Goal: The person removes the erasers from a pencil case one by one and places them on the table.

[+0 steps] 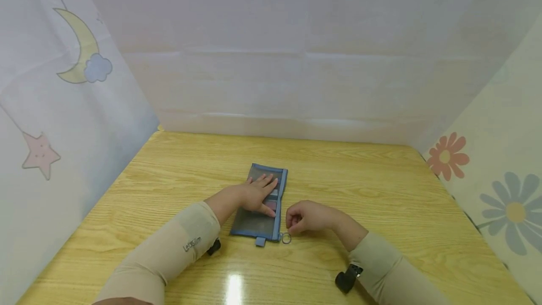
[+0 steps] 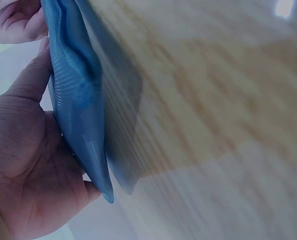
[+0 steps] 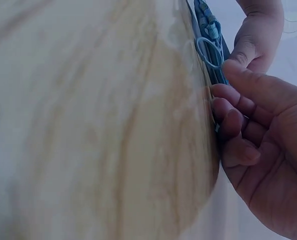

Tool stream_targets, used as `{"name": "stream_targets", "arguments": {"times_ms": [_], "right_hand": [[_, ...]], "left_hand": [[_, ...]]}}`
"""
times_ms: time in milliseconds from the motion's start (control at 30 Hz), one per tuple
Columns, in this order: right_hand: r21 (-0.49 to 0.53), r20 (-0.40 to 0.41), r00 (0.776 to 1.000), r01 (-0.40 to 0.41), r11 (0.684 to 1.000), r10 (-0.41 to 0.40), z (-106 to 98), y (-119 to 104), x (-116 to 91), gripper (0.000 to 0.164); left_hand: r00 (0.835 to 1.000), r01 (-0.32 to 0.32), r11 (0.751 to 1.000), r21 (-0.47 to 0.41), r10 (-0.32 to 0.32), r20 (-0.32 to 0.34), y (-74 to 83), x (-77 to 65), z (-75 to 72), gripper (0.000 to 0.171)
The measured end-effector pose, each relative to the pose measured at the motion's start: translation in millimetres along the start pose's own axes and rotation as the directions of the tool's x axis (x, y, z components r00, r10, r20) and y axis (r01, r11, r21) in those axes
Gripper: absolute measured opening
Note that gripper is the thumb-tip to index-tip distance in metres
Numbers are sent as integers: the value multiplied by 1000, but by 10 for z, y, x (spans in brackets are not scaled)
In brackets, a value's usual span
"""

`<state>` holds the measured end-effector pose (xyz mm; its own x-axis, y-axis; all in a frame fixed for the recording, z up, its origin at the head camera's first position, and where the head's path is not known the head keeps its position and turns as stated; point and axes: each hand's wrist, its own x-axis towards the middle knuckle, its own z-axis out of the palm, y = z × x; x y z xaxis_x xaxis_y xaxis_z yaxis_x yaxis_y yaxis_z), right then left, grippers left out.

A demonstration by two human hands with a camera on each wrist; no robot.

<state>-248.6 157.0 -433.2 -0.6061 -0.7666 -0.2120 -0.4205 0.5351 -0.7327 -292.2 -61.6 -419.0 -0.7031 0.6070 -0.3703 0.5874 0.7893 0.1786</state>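
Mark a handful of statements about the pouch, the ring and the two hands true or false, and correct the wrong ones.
1. The left hand rests on the blue mesh pouch with its fingers spread. True.
2. The right hand lies on top of the pouch. False: it is beside the pouch, close to the ring.
3. The right hand's fingers are curled. True.
4. The ring is by the pouch's far end. False: it is by a corner of the end nearer the person.
5. The zipper runs along the pouch's side nearer the right hand. True.
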Motion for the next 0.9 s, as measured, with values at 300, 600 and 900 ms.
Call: {"name": "stream_targets", "arguments": {"times_ms": [300, 600, 900], "right_hand": [[33, 1, 1000, 18, 999, -19, 53, 13, 37, 6], [-2, 3, 1000, -7, 1000, 7, 78, -56, 60, 9], [-6, 9, 1000, 9, 1000, -9, 78, -26, 76, 12]], "left_hand": [[1000, 6, 1000, 10, -6, -3, -9, -5, 3, 100], [1000, 8, 1000, 10, -8, -6, -1, -20, -3, 99], [1000, 3, 1000, 11, -3, -4, 32, -44, 0, 106]]}}
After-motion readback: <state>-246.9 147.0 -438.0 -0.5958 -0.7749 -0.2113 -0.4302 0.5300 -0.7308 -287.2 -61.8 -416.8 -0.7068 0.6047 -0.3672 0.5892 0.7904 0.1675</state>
